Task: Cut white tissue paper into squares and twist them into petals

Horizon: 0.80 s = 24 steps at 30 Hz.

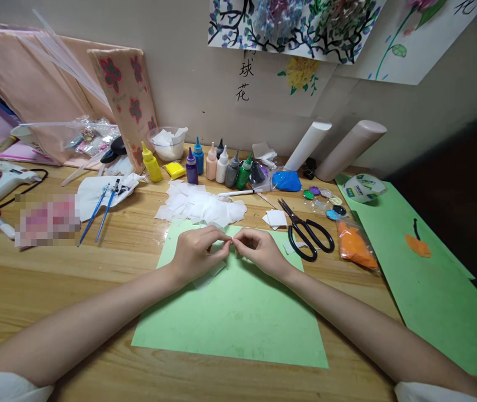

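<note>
My left hand point(199, 254) and my right hand point(261, 251) meet fingertip to fingertip above a green sheet of paper point(230, 329). Both are closed in a pinch. Whatever lies between the fingertips is too small or too hidden to make out. Partly under my left hand, a thin translucent white paper piece point(210, 276) rests on the green sheet. Just beyond the sheet's far edge spreads a pile of white paper squares point(200, 204). Black-handled scissors point(305, 229) lie to the right of my right hand, near a small stack of white squares point(276, 218).
Several paint bottles point(211, 163) line the back by the wall. A glue gun point(6, 181) and paintbrushes point(103, 215) lie left. On the right are an orange clay bag point(356, 245), a tape roll point(364, 188) and another green sheet point(443, 312). Paper rolls point(349, 151) lean behind.
</note>
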### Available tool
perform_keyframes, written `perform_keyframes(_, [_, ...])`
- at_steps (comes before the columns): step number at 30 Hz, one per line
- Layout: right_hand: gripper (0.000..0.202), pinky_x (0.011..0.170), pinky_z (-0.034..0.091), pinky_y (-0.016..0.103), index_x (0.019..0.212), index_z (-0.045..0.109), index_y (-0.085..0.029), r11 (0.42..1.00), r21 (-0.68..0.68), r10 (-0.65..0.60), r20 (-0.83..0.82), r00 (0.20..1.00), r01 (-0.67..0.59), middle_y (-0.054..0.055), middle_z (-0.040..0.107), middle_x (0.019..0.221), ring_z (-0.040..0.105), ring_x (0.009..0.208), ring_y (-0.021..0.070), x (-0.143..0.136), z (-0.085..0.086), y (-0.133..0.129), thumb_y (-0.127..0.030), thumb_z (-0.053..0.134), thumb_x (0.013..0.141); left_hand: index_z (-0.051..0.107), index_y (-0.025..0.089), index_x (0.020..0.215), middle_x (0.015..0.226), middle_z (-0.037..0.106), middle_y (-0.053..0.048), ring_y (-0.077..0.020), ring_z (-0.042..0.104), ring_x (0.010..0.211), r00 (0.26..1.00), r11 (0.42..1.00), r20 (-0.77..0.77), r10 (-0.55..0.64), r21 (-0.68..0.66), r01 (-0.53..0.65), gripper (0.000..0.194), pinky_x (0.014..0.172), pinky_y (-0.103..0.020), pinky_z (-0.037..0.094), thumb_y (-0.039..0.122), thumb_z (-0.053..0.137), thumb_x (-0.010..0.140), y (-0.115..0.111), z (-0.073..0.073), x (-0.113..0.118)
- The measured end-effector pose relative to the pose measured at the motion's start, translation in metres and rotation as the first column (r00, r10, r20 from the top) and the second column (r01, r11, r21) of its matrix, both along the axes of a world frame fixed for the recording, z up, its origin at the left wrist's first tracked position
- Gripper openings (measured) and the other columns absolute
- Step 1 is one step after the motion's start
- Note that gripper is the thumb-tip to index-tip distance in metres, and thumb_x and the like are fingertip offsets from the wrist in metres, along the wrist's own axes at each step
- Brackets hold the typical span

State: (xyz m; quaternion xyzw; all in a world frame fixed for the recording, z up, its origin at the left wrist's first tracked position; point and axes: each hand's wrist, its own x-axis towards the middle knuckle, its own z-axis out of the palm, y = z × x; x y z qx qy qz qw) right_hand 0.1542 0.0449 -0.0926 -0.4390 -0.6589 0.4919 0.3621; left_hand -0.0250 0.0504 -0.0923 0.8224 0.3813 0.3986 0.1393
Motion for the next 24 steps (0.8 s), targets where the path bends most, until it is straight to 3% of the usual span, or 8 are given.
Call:
perform_keyframes(4, [0.017, 0.056, 0.038, 0.023, 0.073, 0.061, -0.015, 0.999, 0.001, -0.047, -0.019, 0.999, 0.047, 0.000, 0.056, 0.065, 0.049, 0.060, 0.0113, 0.001, -0.002, 0.000, -0.029, 0.056, 0.081, 0.063, 0.019, 0.077, 0.069, 0.064, 0.003, -0.0071, 0.046, 0.050, 0.992, 0.985, 0.031, 0.122, -0.127, -0.117, 0.004, 0.052, -0.021, 0.037, 0.021, 0.059, 0.077, 0.002, 0.002, -0.001])
perform_keyframes(8, [0.017, 0.054, 0.036, 0.023, 0.070, 0.058, -0.015, 0.990, -0.015, -0.137, -0.035, 0.990, 0.137, -0.001, 0.054, 0.063, 0.047, 0.057, 0.0103, 0.001, -0.006, 0.002, -0.029, 0.057, 0.080, 0.058, 0.019, 0.079, 0.070, 0.060, 0.003, -0.0087, 0.048, 0.055, 0.909, 0.886, 0.090, 0.408, -0.280, -0.370, 0.006, 0.055, -0.022, 0.037, 0.024, 0.055, 0.081, 0.014, 0.002, -0.005])
perform_keyframes(11, [0.017, 0.054, 0.036, 0.023, 0.071, 0.058, -0.015, 0.986, -0.024, -0.164, -0.038, 0.986, 0.163, -0.001, 0.055, 0.063, 0.047, 0.057, 0.0101, 0.001, -0.007, 0.002, -0.030, 0.057, 0.080, 0.056, 0.018, 0.086, 0.081, 0.059, 0.000, -0.0112, 0.051, 0.065, 0.866, 0.854, 0.106, 0.489, -0.258, -0.451, 0.006, 0.063, -0.025, 0.040, 0.022, 0.054, 0.081, 0.020, 0.002, -0.006])
perform_keyframes(14, [0.019, 0.054, 0.037, 0.023, 0.072, 0.060, -0.015, 0.988, -0.041, -0.153, -0.041, 0.987, 0.151, 0.000, 0.056, 0.062, 0.048, 0.056, 0.0102, 0.001, -0.005, 0.002, -0.031, 0.057, 0.081, 0.057, 0.018, 0.090, 0.089, 0.058, -0.003, -0.0146, 0.052, 0.078, 0.916, 0.919, 0.097, 0.389, -0.112, -0.379, 0.011, 0.071, -0.028, 0.042, 0.019, 0.057, 0.079, 0.016, 0.004, -0.004])
perform_keyframes(18, [0.020, 0.055, 0.039, 0.024, 0.076, 0.064, -0.014, 0.994, -0.034, -0.102, -0.061, 0.993, 0.100, 0.001, 0.058, 0.064, 0.051, 0.059, 0.0113, 0.001, -0.002, 0.001, -0.032, 0.056, 0.082, 0.064, 0.020, 0.084, 0.081, 0.060, -0.002, -0.0161, 0.054, 0.079, 0.995, 0.994, -0.050, 0.092, -0.057, -0.095, 0.008, 0.071, -0.029, 0.042, 0.026, 0.060, 0.079, 0.007, 0.004, 0.000])
perform_keyframes(24, [0.022, 0.056, 0.040, 0.024, 0.076, 0.066, -0.015, 0.998, 0.005, -0.062, -0.033, 0.998, 0.062, 0.002, 0.060, 0.066, 0.053, 0.060, 0.0119, 0.000, 0.000, 0.000, -0.033, 0.055, 0.083, 0.067, 0.019, 0.079, 0.076, 0.061, -0.003, -0.0148, 0.054, 0.074, 0.997, 0.997, -0.056, 0.054, -0.059, -0.058, 0.013, 0.066, -0.028, 0.042, 0.030, 0.059, 0.080, 0.007, -0.001, -0.001])
